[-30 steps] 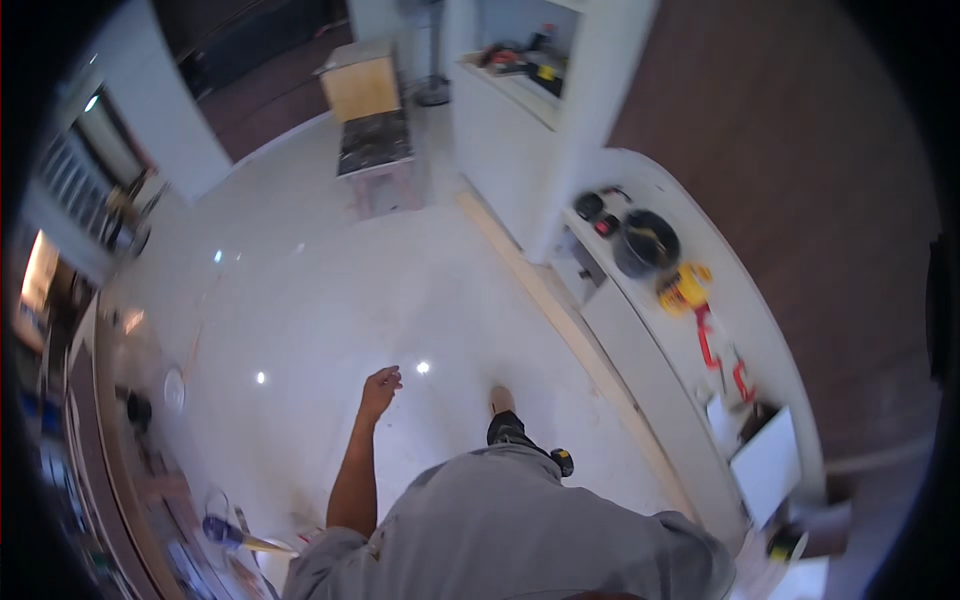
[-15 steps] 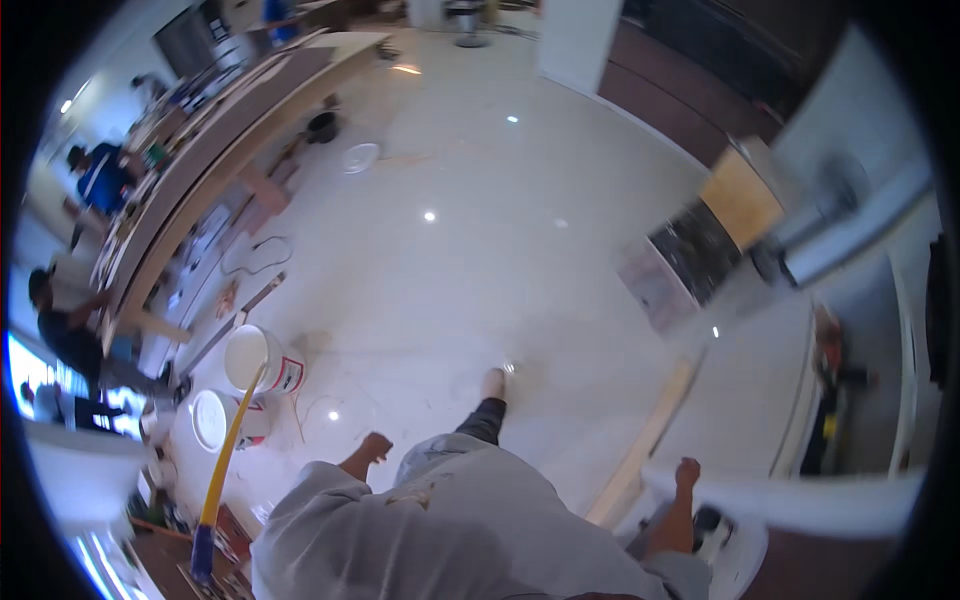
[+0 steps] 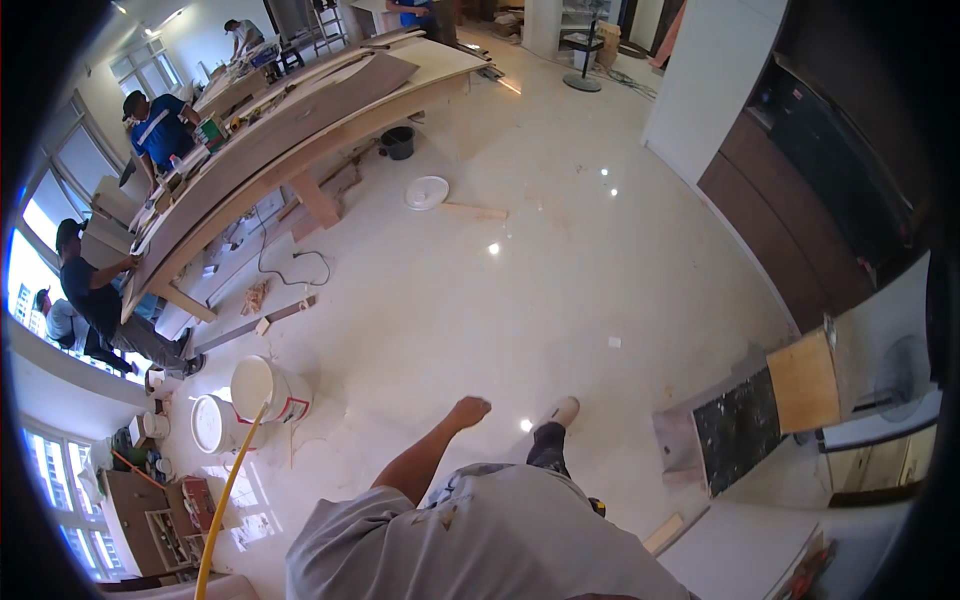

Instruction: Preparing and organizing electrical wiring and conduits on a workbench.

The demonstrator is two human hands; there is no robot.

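My left hand [image 3: 467, 412] swings forward over the glossy pale floor [image 3: 560, 300], its fingers curled in with nothing visible in them. My right hand is out of sight behind my grey shirt [image 3: 500, 540]. My one visible shoe [image 3: 562, 411] is ahead on the floor. To the left stand two white buckets, a larger one [image 3: 285, 400] and a smaller one [image 3: 210, 424], both apart from my hand. A long yellow pole [image 3: 222, 512] slants from the bottom edge to the larger bucket.
A long wooden worktable [image 3: 330, 130] fills the left, with several people beside it. Beneath are a cord [image 3: 290, 280] and a dark bucket [image 3: 398, 143]. A round lid [image 3: 427, 192] lies mid-floor. At right stand a black-topped box [image 3: 740, 425] and brown cabinets [image 3: 760, 200].
My left arm has swung forward, and my right hand has dropped out of view. The view has shifted, showing more of the worktable and windows; the black-topped box sits lower at right.
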